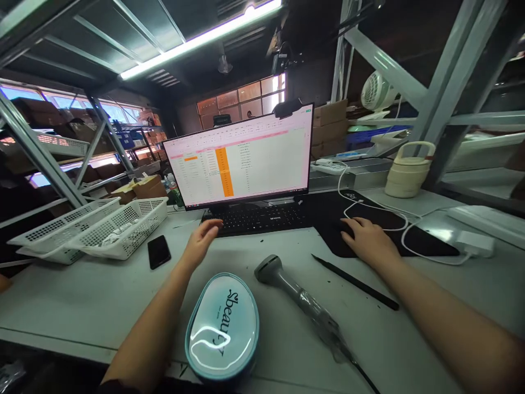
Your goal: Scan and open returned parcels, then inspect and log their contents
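Note:
My left hand (pixel 202 239) reaches toward the left end of a black keyboard (pixel 262 217), fingers loosely stretched and holding nothing. My right hand (pixel 367 236) lies on a black mouse pad (pixel 394 219), fingers curved over a dark mouse that is mostly hidden under it. Behind the keyboard a monitor (pixel 241 158) shows a spreadsheet with an orange column. In front of me lie an oval teal pouch (pixel 222 327) with black script lettering, a grey handheld barcode scanner (pixel 297 298) with its cable, and a black pen (pixel 355 282).
Two white mesh baskets (pixel 98 230) stand at the left, with a black phone (pixel 158 251) beside them. A cream lunch container (pixel 408 172), white cables (pixel 404 230) and a white adapter (pixel 476 243) sit at the right. Metal shelving with cardboard boxes surrounds the grey table (pixel 82 301).

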